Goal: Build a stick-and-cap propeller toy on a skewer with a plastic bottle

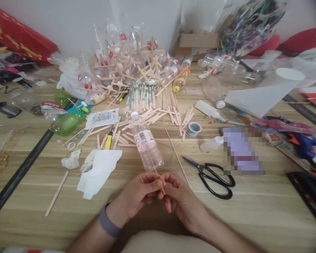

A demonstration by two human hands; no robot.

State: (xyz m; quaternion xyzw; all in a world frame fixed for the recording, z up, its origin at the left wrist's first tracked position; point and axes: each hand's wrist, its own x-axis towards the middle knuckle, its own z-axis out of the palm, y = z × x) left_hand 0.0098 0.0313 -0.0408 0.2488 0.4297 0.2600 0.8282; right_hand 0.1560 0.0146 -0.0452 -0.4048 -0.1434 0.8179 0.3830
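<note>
Near the table's front edge, my left hand [140, 191] and my right hand [180, 193] meet, fingertips pinched together. Between them is a thin wooden stick [156, 171], slanting up toward the base of a clear plastic bottle [149, 149] with a white cap and a pink-and-white label. The bottle lies just beyond my fingers; whether the stick passes inside it or over it I cannot tell. Right of my hands rest black-handled scissors [208, 177], blades slightly parted. Another thin stick [177, 156] lies between bottle and scissors. White paper [98, 172] sits left of my left hand.
Flat craft sticks [147, 119] spread behind the bottle. Farther back stands a pile of bottles and joined sticks [131, 66]. A yellow cutter [109, 140] and green bottle [68, 122] lie left; a tape roll [194, 129] and pixelated rectangular item [243, 151] lie right.
</note>
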